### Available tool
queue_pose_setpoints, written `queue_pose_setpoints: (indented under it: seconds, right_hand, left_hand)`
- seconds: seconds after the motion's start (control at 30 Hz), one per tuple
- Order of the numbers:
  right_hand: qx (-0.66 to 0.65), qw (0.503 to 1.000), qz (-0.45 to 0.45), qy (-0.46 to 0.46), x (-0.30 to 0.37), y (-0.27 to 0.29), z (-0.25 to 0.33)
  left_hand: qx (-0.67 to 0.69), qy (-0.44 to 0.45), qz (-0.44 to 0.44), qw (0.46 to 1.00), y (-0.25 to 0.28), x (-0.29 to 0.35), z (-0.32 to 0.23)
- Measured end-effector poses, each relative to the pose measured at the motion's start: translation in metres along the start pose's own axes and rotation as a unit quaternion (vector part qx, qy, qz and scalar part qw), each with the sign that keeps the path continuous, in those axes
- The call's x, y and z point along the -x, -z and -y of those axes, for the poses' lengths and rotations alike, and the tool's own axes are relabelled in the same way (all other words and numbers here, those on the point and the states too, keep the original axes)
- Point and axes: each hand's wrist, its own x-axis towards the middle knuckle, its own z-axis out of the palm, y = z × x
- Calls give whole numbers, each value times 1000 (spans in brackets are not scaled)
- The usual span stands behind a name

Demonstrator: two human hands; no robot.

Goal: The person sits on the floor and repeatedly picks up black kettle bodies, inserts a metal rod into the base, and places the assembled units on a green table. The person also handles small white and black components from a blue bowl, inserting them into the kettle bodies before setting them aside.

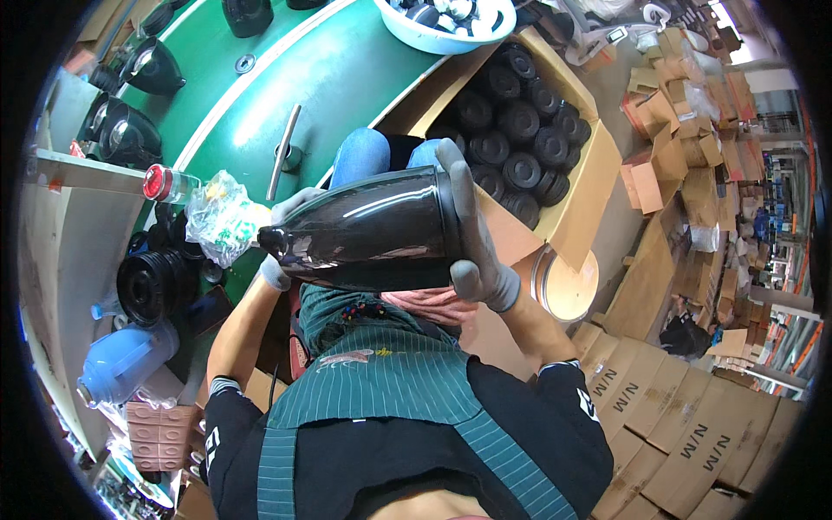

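Across my lap lies a glossy black bullet-shaped shell [373,230], held level between both gloved hands. My left hand [295,204] is closed around its narrow tip, with part of the palm hidden behind it. At the wide end, my right hand [477,234] spans the rim, fingers on the far side and thumb on the near side. Just left of the tip sits a crumpled clear plastic bag [227,217] with green and white in it, beside a red-capped clear jar [169,185].
A cardboard box [576,234] of stacked black round discs stands at the right of the green table [260,113]. A metal bar [283,152] rises from the table. More black shells [152,68] stand far left. A round stool [568,284] and stacked cartons [672,416] are right.
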Motion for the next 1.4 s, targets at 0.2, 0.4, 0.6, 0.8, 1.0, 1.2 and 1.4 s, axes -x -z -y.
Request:
queue_pose_setpoints:
  seconds: [0.2, 0.4, 0.6, 0.8, 1.0, 1.2, 1.4]
  right_hand:
    - [-319, 896, -144, -273, 26, -19, -9]
    - [-513, 716, -209, -426, 77, -15, -113]
    - [-20, 952, 12, -307, 5, 48, -61]
    - [140, 961, 46, -232, 29, -44, -79]
    - [-210, 924, -162, -275, 40, -53, -98]
    - [-412, 816, -244, -324, 25, -43, -82]
    - [-580, 668, -308, -349, 5, -19, -76]
  left_hand:
    - [-122, -34, -7, 992, -14, -3, -67]
    - [-371, -241, -9, 897, -43, 2, -70]
    - [-452, -231, 237, 828, -31, 12, -10]
    - [-605, -73, -266, 747, 49, -67, 71]
    - [-445, 67, -124, 884, 45, -106, 45]
    - [-280, 3, 262, 923, -42, -116, -80]
    - [-422, 4, 337, 841, -71, -97, -103]
